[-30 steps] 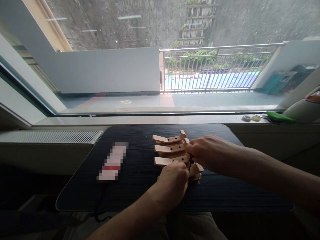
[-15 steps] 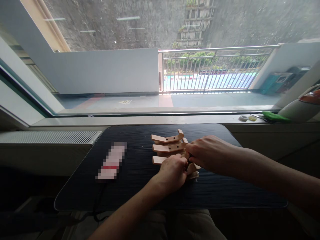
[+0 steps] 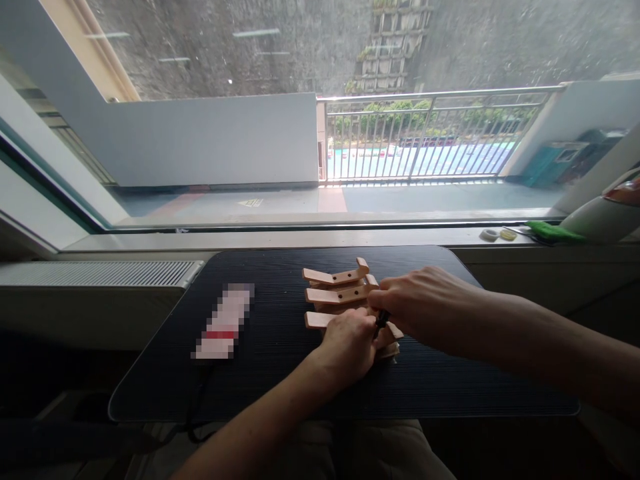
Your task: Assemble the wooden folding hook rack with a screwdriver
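A light wooden rack of several curved slats [image 3: 336, 293] lies in the middle of a black ribbed table [image 3: 280, 380]. My left hand [image 3: 350, 343] is closed over the rack's near end, fingers curled down on the wood. My right hand [image 3: 417, 307] is closed at the rack's right side, pinching a small dark tool [image 3: 381, 320] whose tip points down at the wood between the two hands. The lower slats are hidden under my hands.
A blurred pink and red strip [image 3: 225, 322] lies on the table's left part. Behind the table runs a window sill with a vent grille [image 3: 100, 273] on the left, small rolls of tape [image 3: 497, 235] and a green cloth [image 3: 553, 232] on the right.
My left hand slid a little forward and up onto the rack's near end. My right hand stayed at the rack's right side with the dark tool.
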{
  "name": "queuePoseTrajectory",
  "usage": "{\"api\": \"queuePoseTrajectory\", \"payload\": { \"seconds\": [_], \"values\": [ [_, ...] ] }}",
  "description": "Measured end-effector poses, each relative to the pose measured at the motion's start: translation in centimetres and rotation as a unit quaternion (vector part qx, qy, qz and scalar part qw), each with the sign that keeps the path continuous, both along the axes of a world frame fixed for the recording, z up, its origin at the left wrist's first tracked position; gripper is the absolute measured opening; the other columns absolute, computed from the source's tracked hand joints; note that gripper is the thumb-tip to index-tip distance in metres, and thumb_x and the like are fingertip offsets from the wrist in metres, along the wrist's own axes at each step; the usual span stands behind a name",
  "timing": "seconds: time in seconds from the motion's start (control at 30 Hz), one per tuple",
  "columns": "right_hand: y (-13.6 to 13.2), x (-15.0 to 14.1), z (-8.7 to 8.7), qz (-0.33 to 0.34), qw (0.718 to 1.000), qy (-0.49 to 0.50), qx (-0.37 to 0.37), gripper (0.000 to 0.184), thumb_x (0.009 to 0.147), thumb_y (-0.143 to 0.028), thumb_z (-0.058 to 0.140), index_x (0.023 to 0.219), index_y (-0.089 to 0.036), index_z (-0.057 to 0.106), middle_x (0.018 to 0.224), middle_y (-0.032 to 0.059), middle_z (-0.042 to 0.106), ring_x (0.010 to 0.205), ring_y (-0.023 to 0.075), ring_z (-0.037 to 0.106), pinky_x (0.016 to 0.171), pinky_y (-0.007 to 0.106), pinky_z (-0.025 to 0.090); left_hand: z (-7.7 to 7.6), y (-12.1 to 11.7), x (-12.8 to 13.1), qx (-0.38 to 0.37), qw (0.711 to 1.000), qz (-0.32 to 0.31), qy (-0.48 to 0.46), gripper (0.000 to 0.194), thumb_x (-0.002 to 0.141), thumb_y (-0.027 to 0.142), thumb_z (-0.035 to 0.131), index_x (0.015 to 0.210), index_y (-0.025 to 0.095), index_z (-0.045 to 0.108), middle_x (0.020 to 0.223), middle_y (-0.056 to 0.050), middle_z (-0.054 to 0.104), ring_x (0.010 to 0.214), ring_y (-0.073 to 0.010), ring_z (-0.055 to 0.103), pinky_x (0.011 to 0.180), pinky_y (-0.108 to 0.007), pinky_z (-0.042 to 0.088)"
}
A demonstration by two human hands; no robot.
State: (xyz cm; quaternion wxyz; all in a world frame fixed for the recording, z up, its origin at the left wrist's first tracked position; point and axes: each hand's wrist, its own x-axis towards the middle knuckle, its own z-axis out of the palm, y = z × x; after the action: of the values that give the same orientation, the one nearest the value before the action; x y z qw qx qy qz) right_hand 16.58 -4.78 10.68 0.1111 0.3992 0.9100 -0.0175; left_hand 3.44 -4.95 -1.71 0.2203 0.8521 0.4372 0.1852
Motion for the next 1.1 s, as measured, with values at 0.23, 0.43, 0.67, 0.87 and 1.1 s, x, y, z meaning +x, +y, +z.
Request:
{"api": "queuePoseTrajectory", "payload": {
  "seconds": [0.23,0.43,0.67,0.87,1.1],
  "values": [
    [0.0,-0.1,-0.2,-0.002,0.999,0.011,-0.035,0.017,0.076,-0.009,0.054,0.081,-0.021,0.065,0.077,0.0007,0.069,0.069,0.0169,0.065,0.050,0.024,0.028,0.0,0.2,-0.1,-0.010,1.000,-0.009,0.008,0.024,0.084,0.036,0.052,0.090,0.015,0.061,0.084,-0.007,0.065,0.076,-0.0195,0.059,0.062,-0.025,0.040],
    [-0.1,-0.1,-0.4,-0.024,0.998,-0.011,-0.054,0.017,0.076,-0.008,0.053,0.078,-0.019,0.066,0.075,0.0020,0.069,0.070,0.0179,0.065,0.054,0.025,0.033,0.3,0.3,-0.2,-0.016,0.999,-0.032,0.007,0.021,0.083,0.033,0.052,0.087,0.015,0.062,0.086,-0.007,0.065,0.077,-0.0189,0.058,0.062,-0.025,0.040],
    [-0.6,-1.0,0.3,-0.067,0.994,-0.028,-0.086,0.016,0.076,-0.007,0.054,0.078,-0.018,0.065,0.080,0.0026,0.070,0.076,0.0175,0.065,0.058,0.024,0.035,0.0,0.5,-0.4,-0.017,0.999,-0.051,0.009,0.019,0.082,0.032,0.053,0.080,0.015,0.062,0.085,-0.006,0.065,0.077,-0.0186,0.057,0.065,-0.026,0.043],
    [-0.3,-0.4,-0.5,-0.021,0.999,-0.023,-0.041,0.016,0.074,-0.006,0.053,0.076,-0.017,0.064,0.075,0.0024,0.069,0.071,0.0189,0.065,0.055,0.025,0.034,-0.1,0.7,-0.8,-0.014,0.996,-0.092,0.007,0.013,0.073,0.022,0.059,0.085,0.016,0.059,0.099,-0.007,0.062,0.089,-0.0220,0.056,0.076,-0.029,0.045],
    [-0.4,-0.6,-0.2,-0.032,0.998,-0.049,-0.037,0.018,0.075,-0.004,0.051,0.078,-0.017,0.064,0.078,0.0042,0.069,0.073,0.0211,0.066,0.054,0.026,0.034,-0.4,0.2,-0.6,-0.014,0.995,-0.086,0.042,0.021,0.068,0.011,0.056,0.089,0.016,0.057,0.105,-0.009,0.060,0.096,-0.0235,0.055,0.082,-0.032,0.045]
  ]
}}
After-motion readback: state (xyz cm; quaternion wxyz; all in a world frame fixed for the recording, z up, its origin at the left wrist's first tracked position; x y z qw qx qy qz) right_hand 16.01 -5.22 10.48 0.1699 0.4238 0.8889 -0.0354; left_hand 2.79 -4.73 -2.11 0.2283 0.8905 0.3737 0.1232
